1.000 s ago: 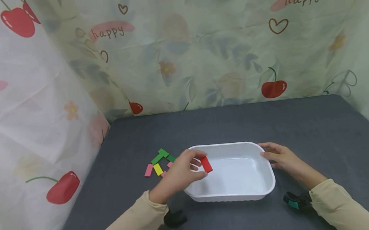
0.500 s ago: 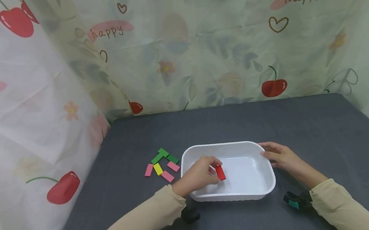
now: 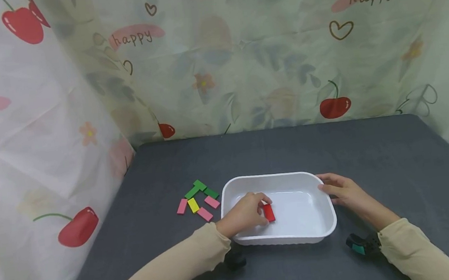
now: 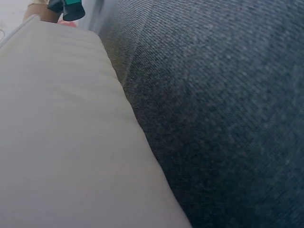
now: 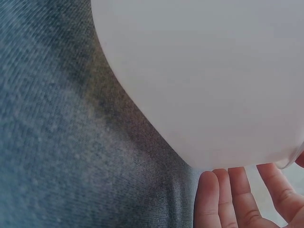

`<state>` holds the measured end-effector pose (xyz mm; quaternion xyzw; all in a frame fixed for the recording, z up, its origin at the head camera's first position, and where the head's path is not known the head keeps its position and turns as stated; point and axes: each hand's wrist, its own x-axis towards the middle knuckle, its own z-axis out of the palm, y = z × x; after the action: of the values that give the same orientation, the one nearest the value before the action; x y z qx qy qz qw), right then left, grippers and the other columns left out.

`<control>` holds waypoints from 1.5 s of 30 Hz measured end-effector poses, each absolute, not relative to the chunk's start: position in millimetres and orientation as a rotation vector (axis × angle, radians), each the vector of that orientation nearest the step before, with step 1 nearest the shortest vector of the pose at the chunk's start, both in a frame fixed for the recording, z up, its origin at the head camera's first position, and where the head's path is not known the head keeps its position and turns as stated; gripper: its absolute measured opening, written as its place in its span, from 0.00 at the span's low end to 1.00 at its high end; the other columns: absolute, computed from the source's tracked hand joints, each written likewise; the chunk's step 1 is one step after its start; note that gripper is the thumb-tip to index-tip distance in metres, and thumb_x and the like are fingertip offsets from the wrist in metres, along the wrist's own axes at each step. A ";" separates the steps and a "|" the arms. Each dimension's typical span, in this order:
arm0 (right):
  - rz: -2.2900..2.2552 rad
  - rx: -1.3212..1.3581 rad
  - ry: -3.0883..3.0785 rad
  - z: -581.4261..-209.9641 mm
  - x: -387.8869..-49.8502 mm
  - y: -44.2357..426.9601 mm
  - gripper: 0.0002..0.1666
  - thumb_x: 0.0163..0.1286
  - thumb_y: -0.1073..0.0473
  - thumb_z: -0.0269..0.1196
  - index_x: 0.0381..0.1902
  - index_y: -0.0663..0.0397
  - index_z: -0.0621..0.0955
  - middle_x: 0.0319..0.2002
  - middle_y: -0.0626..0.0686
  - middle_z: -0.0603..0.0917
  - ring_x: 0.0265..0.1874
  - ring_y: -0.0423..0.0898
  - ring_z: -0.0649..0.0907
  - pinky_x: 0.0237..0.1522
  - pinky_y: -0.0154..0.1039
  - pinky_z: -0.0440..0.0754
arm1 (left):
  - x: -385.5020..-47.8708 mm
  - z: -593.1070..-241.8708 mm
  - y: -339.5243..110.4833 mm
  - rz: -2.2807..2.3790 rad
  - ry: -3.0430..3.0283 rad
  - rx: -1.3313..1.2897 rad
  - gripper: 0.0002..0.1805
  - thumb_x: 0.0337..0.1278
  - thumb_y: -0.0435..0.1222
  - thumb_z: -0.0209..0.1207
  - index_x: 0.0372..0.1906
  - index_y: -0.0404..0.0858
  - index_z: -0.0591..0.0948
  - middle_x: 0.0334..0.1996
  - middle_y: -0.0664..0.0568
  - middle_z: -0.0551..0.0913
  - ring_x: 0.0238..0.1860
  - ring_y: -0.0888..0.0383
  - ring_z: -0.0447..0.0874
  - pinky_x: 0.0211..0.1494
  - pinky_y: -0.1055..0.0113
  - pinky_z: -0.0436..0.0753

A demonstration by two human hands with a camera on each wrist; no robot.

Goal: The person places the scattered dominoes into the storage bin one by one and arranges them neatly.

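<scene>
A white plastic tray (image 3: 298, 214) with rounded corners stands on the dark table. Inside its left part, my left hand (image 3: 245, 213) holds a small red block (image 3: 269, 213) at the tray floor, thumb at the near end and a finger at the far end. My right hand (image 3: 343, 193) grips the tray's right rim, thumb over the edge and fingers outside. In the right wrist view those fingers (image 5: 242, 194) lie against the outer wall of the tray (image 5: 204, 85). Only the tray's side (image 4: 71, 133) fills the left wrist view; the left hand is out of it.
Left of the tray lie several loose blocks: green (image 3: 199, 185), pink (image 3: 205, 213) and a yellow one (image 3: 193, 206). A printed curtain (image 3: 241, 65) hangs behind the table (image 3: 291, 151) and along its sides. Black wrist devices (image 3: 364, 244) sit below both hands.
My left hand has moved right and down from over the tray's left rim to its floor, carrying the red block. The right hand has stayed at the right rim.
</scene>
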<state>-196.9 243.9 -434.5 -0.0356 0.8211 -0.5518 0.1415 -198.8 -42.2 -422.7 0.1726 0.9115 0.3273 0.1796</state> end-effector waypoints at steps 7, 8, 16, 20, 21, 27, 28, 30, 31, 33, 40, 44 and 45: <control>-1.577 -0.101 2.379 -432.9 -197.3 243.3 0.35 0.73 0.47 0.55 0.69 0.62 0.64 0.64 0.68 0.71 0.58 0.57 0.77 0.53 0.54 0.79 | -199.7 -424.0 -40.8 0.911 2.582 0.474 0.24 0.43 0.31 0.72 0.51 0.42 0.81 0.38 0.53 0.77 0.33 0.60 0.74 0.32 0.73 0.77; -1.576 -0.103 2.380 -432.5 -197.3 243.2 0.35 0.73 0.47 0.55 0.69 0.62 0.63 0.64 0.68 0.71 0.58 0.57 0.77 0.53 0.54 0.79 | -199.7 -424.4 -40.8 0.909 2.582 0.468 0.24 0.43 0.31 0.72 0.51 0.43 0.81 0.38 0.53 0.76 0.33 0.60 0.74 0.32 0.73 0.77; -1.570 -0.103 2.394 -431.6 -197.2 243.4 0.34 0.74 0.48 0.55 0.69 0.63 0.64 0.64 0.69 0.71 0.57 0.58 0.77 0.53 0.55 0.79 | -200.0 -425.3 -38.9 0.861 2.593 0.465 0.24 0.43 0.32 0.73 0.50 0.44 0.81 0.40 0.53 0.74 0.36 0.60 0.73 0.34 0.74 0.78; -1.574 -0.103 2.391 -431.2 -197.1 243.4 0.34 0.74 0.48 0.55 0.69 0.64 0.64 0.64 0.69 0.71 0.57 0.57 0.78 0.53 0.54 0.79 | -200.2 -425.2 -37.9 0.846 2.599 0.481 0.24 0.43 0.32 0.73 0.50 0.44 0.81 0.41 0.52 0.74 0.36 0.60 0.73 0.34 0.74 0.77; -1.575 -0.104 2.390 -431.1 -197.1 243.4 0.34 0.74 0.48 0.55 0.69 0.64 0.64 0.64 0.69 0.71 0.57 0.57 0.78 0.53 0.54 0.79 | -200.1 -425.1 -37.8 0.844 2.600 0.482 0.24 0.43 0.32 0.73 0.50 0.44 0.81 0.41 0.52 0.74 0.36 0.60 0.73 0.34 0.74 0.77; -1.569 -0.112 2.395 -430.9 -196.7 243.2 0.34 0.74 0.49 0.54 0.68 0.64 0.64 0.63 0.69 0.71 0.57 0.57 0.78 0.53 0.54 0.79 | -199.4 -425.2 -37.5 0.818 2.614 0.487 0.25 0.42 0.33 0.73 0.51 0.45 0.81 0.42 0.52 0.75 0.36 0.61 0.73 0.36 0.75 0.77; -1.567 -0.113 2.396 -430.8 -196.5 243.1 0.33 0.74 0.49 0.54 0.68 0.64 0.64 0.63 0.69 0.71 0.57 0.57 0.78 0.53 0.54 0.79 | -199.3 -424.9 -37.6 0.814 2.617 0.489 0.25 0.42 0.33 0.74 0.51 0.45 0.81 0.42 0.52 0.75 0.36 0.61 0.74 0.36 0.75 0.78; -1.566 -0.115 2.397 -430.7 -196.1 242.7 0.33 0.74 0.49 0.54 0.68 0.64 0.64 0.63 0.69 0.71 0.57 0.58 0.77 0.53 0.54 0.79 | -199.1 -425.4 -37.6 0.809 2.620 0.489 0.26 0.42 0.33 0.74 0.51 0.46 0.81 0.42 0.52 0.75 0.36 0.61 0.74 0.37 0.75 0.78; -1.565 -0.114 2.400 -430.6 -195.9 242.4 0.33 0.74 0.49 0.54 0.68 0.64 0.64 0.63 0.69 0.71 0.57 0.58 0.77 0.53 0.54 0.79 | -198.9 -425.4 -37.8 0.811 2.619 0.487 0.26 0.42 0.33 0.74 0.51 0.46 0.81 0.42 0.53 0.75 0.36 0.61 0.74 0.37 0.75 0.78; -1.563 -0.112 2.404 -430.6 -195.4 241.8 0.33 0.74 0.49 0.54 0.68 0.64 0.64 0.64 0.69 0.71 0.57 0.58 0.77 0.53 0.54 0.79 | -198.4 -425.7 -38.0 0.817 2.619 0.480 0.26 0.41 0.34 0.74 0.51 0.46 0.81 0.42 0.53 0.75 0.36 0.61 0.74 0.36 0.75 0.78; -1.560 -0.102 2.404 -432.0 -195.2 241.1 0.34 0.74 0.48 0.55 0.68 0.64 0.64 0.64 0.69 0.71 0.58 0.58 0.77 0.53 0.54 0.79 | -197.2 -426.0 -38.7 0.857 2.607 0.446 0.27 0.40 0.34 0.75 0.51 0.47 0.81 0.42 0.53 0.75 0.36 0.61 0.74 0.36 0.74 0.79; -1.565 -0.101 2.395 -432.1 -195.8 241.4 0.35 0.73 0.48 0.55 0.69 0.64 0.64 0.64 0.68 0.70 0.58 0.58 0.77 0.53 0.54 0.79 | -198.6 -423.7 -40.7 0.944 2.563 0.406 0.27 0.41 0.34 0.74 0.52 0.44 0.80 0.42 0.52 0.77 0.36 0.60 0.76 0.38 0.72 0.81; -1.566 -0.102 2.393 -431.8 -196.0 241.3 0.35 0.73 0.48 0.55 0.69 0.64 0.64 0.64 0.68 0.70 0.59 0.59 0.76 0.53 0.54 0.79 | -199.0 -423.2 -41.9 0.973 2.546 0.385 0.27 0.41 0.34 0.74 0.52 0.43 0.80 0.41 0.52 0.78 0.36 0.60 0.77 0.39 0.70 0.81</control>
<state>-196.0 241.3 -431.8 -0.0352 0.8281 -0.5419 0.1395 -199.0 -41.9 -423.2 0.1373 0.9075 0.3468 0.1931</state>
